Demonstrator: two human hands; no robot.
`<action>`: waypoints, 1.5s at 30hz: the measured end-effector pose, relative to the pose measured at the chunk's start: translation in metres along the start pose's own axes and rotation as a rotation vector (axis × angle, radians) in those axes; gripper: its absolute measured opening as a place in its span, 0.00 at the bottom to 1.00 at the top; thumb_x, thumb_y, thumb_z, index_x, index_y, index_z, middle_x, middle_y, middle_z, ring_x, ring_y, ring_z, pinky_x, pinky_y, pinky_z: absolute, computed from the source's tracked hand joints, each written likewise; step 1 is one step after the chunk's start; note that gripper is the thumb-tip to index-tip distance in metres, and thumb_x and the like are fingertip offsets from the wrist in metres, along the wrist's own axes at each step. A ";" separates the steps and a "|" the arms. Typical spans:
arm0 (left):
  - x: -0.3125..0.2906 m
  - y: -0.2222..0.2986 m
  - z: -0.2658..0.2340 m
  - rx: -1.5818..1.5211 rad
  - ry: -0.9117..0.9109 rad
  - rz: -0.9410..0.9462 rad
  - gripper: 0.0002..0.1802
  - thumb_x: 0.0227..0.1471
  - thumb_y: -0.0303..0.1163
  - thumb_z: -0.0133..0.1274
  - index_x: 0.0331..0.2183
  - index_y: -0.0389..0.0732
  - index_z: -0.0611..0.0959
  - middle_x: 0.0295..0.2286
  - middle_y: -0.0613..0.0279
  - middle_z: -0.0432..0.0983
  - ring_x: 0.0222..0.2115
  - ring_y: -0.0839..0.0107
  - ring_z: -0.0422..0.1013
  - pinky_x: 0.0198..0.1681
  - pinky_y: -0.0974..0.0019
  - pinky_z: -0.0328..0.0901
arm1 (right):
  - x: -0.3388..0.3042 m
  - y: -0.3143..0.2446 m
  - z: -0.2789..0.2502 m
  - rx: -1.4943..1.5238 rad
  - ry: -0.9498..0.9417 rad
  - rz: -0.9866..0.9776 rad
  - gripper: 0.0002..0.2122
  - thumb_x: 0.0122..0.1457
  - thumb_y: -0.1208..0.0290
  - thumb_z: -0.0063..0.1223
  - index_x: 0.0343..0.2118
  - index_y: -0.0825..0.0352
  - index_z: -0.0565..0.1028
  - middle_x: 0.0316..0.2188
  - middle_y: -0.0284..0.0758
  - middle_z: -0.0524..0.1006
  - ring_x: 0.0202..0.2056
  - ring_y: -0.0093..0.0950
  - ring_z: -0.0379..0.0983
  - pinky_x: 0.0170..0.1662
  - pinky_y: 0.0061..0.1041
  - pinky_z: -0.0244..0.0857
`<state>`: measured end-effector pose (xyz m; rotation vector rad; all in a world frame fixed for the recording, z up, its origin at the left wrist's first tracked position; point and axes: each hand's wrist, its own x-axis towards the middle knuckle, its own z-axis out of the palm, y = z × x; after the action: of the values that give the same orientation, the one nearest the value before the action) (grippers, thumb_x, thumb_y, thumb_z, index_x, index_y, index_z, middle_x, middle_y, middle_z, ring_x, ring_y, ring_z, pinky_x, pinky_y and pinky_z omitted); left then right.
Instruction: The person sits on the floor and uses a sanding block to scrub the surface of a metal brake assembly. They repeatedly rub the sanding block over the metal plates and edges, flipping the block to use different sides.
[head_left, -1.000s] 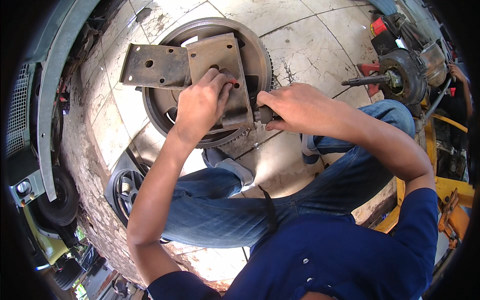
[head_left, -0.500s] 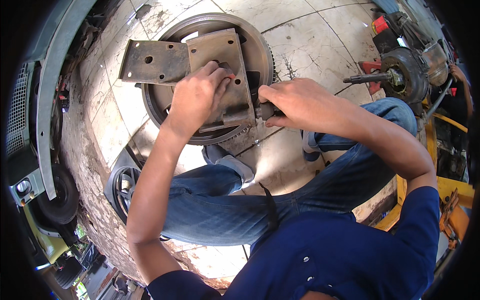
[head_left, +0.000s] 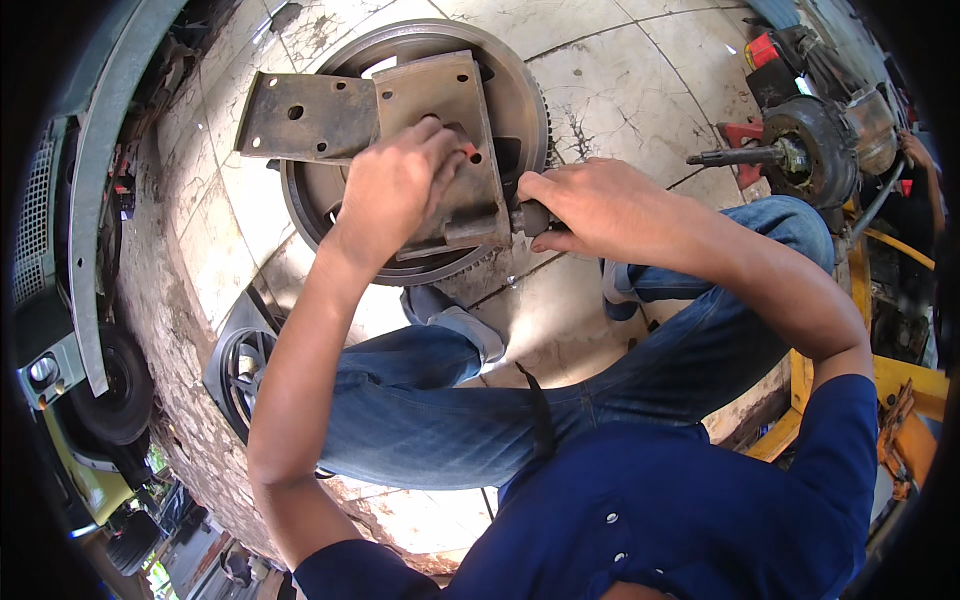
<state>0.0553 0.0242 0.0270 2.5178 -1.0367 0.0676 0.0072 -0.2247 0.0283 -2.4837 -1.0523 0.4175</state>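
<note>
A steel bracket plate [head_left: 425, 85] with several bolt holes lies on a large toothed flywheel [head_left: 520, 80] on the floor. My left hand [head_left: 395, 180] is closed over the plate, its fingertips pinching a small dark piece [head_left: 462, 142] with a red tip; its kind does not show. My right hand [head_left: 600, 205] is wrapped round a dark cylindrical part [head_left: 530, 218] beside the plate's near right corner. A tube-like piece [head_left: 472, 232] runs along the plate's near edge, in line with that part. A second drilled plate [head_left: 315, 118] sticks out to the left.
On the right stand a hub with a shaft [head_left: 790, 155], a red stand [head_left: 738, 150] and a yellow frame [head_left: 915, 385]. A black pulley-like wheel [head_left: 238, 370] lies left of my leg. A vehicle [head_left: 60, 370] is at the far left; another person's hand [head_left: 915, 148] shows far right.
The plate and flywheel appear slightly higher in the view. Both hands keep nearly the same hold, with little movement of the left over the plate.
</note>
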 end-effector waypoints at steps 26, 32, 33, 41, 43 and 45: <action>-0.002 0.005 0.000 0.214 -0.021 0.078 0.07 0.50 0.31 0.54 0.34 0.43 0.80 0.34 0.60 0.75 0.39 0.62 0.73 0.42 0.58 0.68 | -0.002 -0.004 0.000 -0.033 -0.019 0.022 0.21 0.56 0.60 0.63 0.45 0.65 0.67 0.30 0.44 0.79 0.35 0.47 0.79 0.36 0.43 0.71; -0.007 0.011 0.013 0.252 -0.047 0.020 0.11 0.50 0.38 0.59 0.36 0.44 0.83 0.38 0.60 0.75 0.43 0.61 0.72 0.46 0.56 0.67 | 0.004 -0.013 -0.011 -0.048 -0.128 0.064 0.22 0.58 0.59 0.62 0.44 0.69 0.66 0.30 0.48 0.79 0.34 0.49 0.79 0.36 0.45 0.72; -0.007 0.009 0.010 0.230 -0.032 0.009 0.12 0.50 0.38 0.60 0.36 0.45 0.83 0.40 0.60 0.74 0.44 0.60 0.72 0.47 0.55 0.67 | 0.004 -0.013 -0.013 -0.047 -0.128 0.056 0.22 0.58 0.59 0.62 0.44 0.69 0.66 0.30 0.49 0.79 0.34 0.49 0.79 0.36 0.45 0.72; -0.014 -0.006 0.024 0.250 0.078 0.043 0.12 0.51 0.40 0.60 0.37 0.46 0.84 0.44 0.59 0.73 0.49 0.58 0.68 0.50 0.50 0.65 | 0.002 -0.014 -0.010 -0.059 -0.138 0.071 0.22 0.58 0.59 0.62 0.47 0.69 0.66 0.34 0.50 0.80 0.37 0.50 0.79 0.39 0.45 0.73; -0.005 -0.003 0.024 0.296 0.038 0.028 0.10 0.51 0.39 0.60 0.36 0.47 0.83 0.43 0.61 0.73 0.48 0.59 0.69 0.50 0.52 0.65 | 0.003 -0.009 -0.014 -0.040 -0.132 0.087 0.23 0.58 0.60 0.62 0.47 0.69 0.66 0.34 0.49 0.80 0.38 0.50 0.79 0.40 0.45 0.73; -0.013 -0.002 0.020 0.337 0.009 -0.011 0.09 0.52 0.38 0.59 0.36 0.47 0.84 0.42 0.63 0.74 0.46 0.61 0.70 0.49 0.53 0.66 | 0.002 -0.010 -0.004 0.001 -0.119 0.071 0.22 0.58 0.60 0.63 0.46 0.69 0.66 0.34 0.48 0.80 0.37 0.49 0.79 0.40 0.45 0.73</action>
<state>0.0452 0.0266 0.0050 2.8185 -1.0841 0.2709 0.0037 -0.2179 0.0367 -2.5279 -1.0110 0.5936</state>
